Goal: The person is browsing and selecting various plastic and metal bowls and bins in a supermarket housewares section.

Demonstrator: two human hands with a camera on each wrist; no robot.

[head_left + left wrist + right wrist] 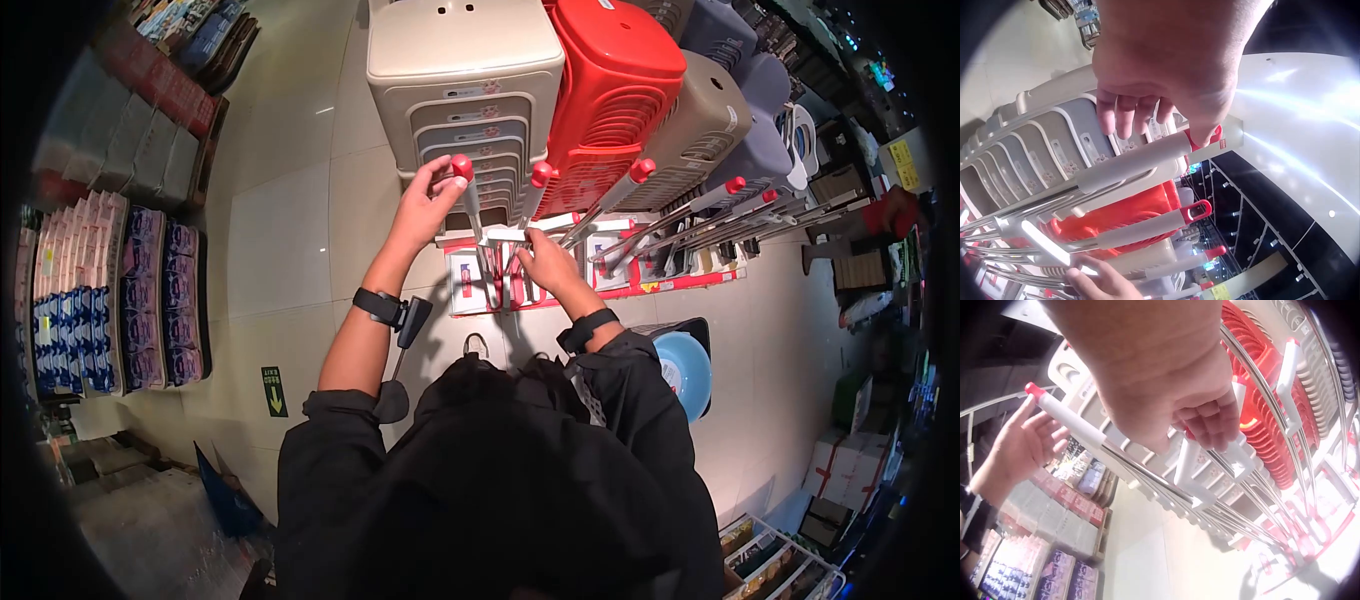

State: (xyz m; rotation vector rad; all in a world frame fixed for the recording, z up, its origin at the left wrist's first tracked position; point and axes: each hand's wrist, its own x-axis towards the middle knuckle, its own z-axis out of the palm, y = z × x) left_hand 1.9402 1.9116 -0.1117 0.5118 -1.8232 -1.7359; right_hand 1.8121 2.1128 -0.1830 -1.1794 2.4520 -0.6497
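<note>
Several poles with grey-white grips, red end caps and white levers stand upright in front of me; they look like squeeze mops. My left hand (428, 205) is at the top of the nearest mop (1138, 164). Its thumb rests against the red cap (1200, 137), while the other fingers stay off the grip, loosely extended, as the right wrist view also shows. Lower down, my right hand (552, 264) grips the end of a white lever (1044, 242) on the mop shaft with curled fingers. The mop heads are mostly hidden among the shafts and packaging at floor level.
Behind the mops rise stacks of beige stools (465, 45) and red stools (620, 50). More mops (700, 205) lean along to the right. A blue basin (690, 375) lies near my right side. Packaged goods (110, 290) are piled at left beside the tiled aisle (280, 240).
</note>
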